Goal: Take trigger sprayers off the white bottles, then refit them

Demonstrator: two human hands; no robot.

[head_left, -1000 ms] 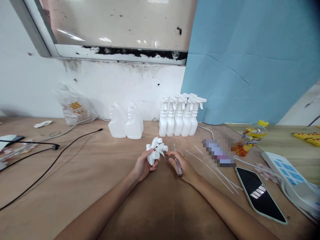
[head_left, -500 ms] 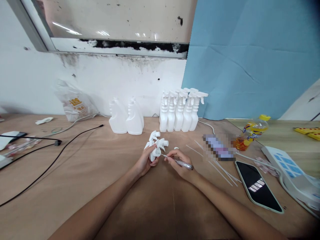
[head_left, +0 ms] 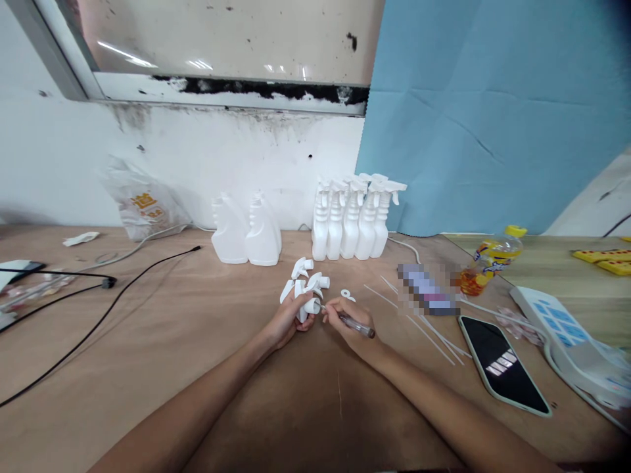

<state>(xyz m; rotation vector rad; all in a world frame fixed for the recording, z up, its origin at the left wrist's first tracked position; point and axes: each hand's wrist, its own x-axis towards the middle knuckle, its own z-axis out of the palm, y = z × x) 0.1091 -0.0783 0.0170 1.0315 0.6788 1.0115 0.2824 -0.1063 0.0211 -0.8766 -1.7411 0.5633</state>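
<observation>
Spray bottles (head_left: 350, 230): rear bodies hidden by the front row.
Spray head (head_left: 312, 307), in front of the spray bottles: partly covered by left hand (head_left: 290, 318).
Pen-like tool (head_left: 359, 325), same side: tip too small to tell whether it touches.
Flat object (head_left: 428, 290), right of the spray bottles: pixelated.
Window (head_left: 236, 39), above them: cut by top edge.
Curtain (head_left: 493, 112), upper right of them: likewise.

The spray head (head_left: 310, 306) and far spray bottles (head_left: 351, 226) look like smooth white plastic; the slim tool (head_left: 359, 326) has a glossy, see-through plastic handle. The tabletop (head_left: 148, 341) resembles matt brown wood, the far-right blue cloth (head_left: 468, 98) looks matt, and the right-hand phone (head_left: 503, 361) has a glossy screen.
</observation>
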